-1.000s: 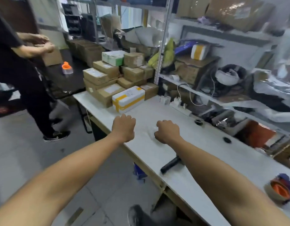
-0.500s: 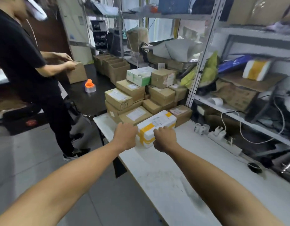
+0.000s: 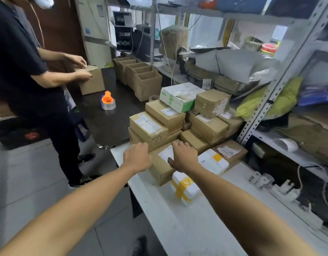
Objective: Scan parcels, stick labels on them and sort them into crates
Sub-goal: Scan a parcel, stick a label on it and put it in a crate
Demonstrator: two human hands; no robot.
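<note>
Parcels sit stacked at the white table's far end, none visibly sorted yet, while left hand and right hand, fingers spread, reach onto the nearest brown box, gripping nothing.

1. Parcels: matt brown cardboard with paper labels.
2. White box beside the parcels: foam-like (yellow tape glossy).
3. Table: smooth, matt white.
4. Shelf post behind the parcels: perforated grey metal.
</note>
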